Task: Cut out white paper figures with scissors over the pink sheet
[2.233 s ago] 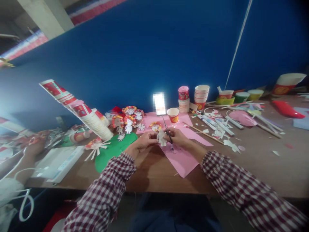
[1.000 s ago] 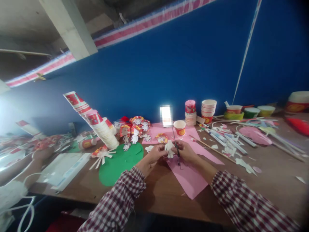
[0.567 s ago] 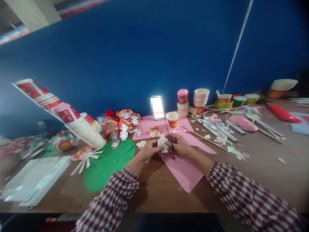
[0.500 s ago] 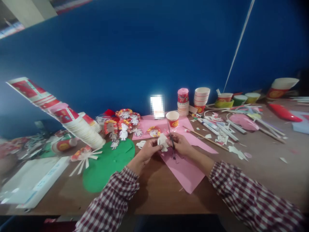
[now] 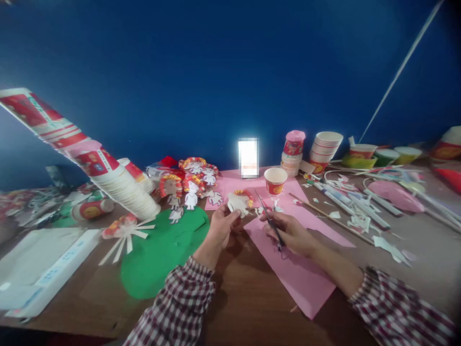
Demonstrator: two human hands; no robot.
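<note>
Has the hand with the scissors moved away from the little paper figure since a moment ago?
Yes. The right hand with the scissors has drawn back toward the person over the pink sheet, leaving a gap to the paper figure in the left hand.

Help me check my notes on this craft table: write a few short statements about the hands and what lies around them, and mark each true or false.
1. The left hand holds a small white paper cutout. True.
2. The right hand holds a glue stick. False: it holds scissors.
3. A pink paper sheet lies under the right hand. True.
4. The green paper lies right of the pink sheet. False: it lies left.
</note>
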